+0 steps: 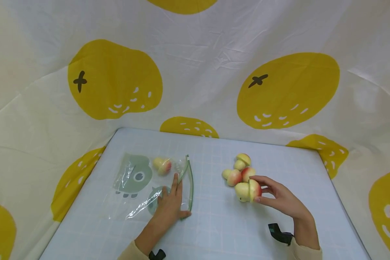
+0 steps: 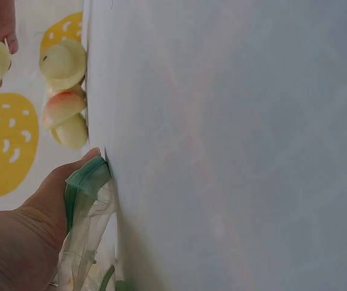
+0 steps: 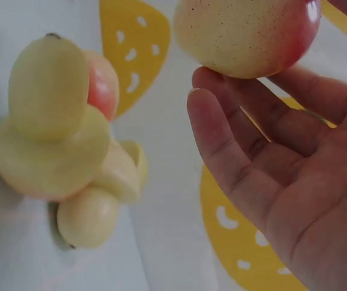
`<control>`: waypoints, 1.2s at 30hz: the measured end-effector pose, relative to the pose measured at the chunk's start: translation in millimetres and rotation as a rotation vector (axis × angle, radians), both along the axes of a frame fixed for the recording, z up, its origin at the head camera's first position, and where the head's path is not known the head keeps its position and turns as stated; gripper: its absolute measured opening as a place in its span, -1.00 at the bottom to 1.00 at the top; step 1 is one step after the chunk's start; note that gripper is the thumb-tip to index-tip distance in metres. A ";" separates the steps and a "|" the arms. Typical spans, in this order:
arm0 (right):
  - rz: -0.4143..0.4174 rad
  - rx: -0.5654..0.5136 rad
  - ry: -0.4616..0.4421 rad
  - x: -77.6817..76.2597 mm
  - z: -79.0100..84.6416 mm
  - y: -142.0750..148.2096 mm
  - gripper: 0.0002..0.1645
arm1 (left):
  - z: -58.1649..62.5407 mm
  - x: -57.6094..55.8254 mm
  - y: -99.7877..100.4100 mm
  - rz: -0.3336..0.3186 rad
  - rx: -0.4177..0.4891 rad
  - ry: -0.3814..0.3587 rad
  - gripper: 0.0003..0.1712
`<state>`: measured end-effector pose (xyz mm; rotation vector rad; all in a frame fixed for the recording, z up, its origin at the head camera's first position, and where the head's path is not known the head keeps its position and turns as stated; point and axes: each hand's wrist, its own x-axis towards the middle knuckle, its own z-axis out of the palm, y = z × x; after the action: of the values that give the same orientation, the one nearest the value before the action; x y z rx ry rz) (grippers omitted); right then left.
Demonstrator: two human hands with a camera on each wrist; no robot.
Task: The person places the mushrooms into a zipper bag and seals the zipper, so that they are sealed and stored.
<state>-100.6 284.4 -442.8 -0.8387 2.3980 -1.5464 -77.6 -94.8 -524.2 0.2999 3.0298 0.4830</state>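
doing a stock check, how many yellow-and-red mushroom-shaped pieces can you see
5 pieces: one seen through the clear plastic bag, three clustered on the pale table, one in the right hand. More may be hidden.

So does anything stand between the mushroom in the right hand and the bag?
Partly: the left hand lies by the green edge of the bag, the side facing the held mushroom. Another mushroom sits just beyond it, beside the straight path. Nothing else visible stands between.

Right of bag (image 1: 130,178), passage is afforded over a strip of bench (image 1: 208,202); farther right, way is blocked by mushroom-shaped pieces (image 1: 234,177) and right hand (image 1: 281,196).
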 end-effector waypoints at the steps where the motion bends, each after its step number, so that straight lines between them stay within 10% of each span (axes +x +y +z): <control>1: 0.010 -0.002 0.007 -2.9 1.0 -5.2 -0.30 | -0.4 0.0 -0.3 0.000 0.000 -0.001 0.44; 20: -0.005 -0.124 -0.146 -43.3 -5.5 -88.8 -0.30 | -0.6 -0.1 -1.0 0.011 0.016 -0.033 0.44; 36: -0.085 0.003 -0.154 -66.1 -57.1 -158.8 -0.23 | -1.1 -2.6 1.1 0.017 -0.022 -0.019 0.46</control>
<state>-166.7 125.6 -499.9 -0.5999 2.3522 -1.5758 -80.2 -93.7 -525.4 0.2676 3.0190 0.4502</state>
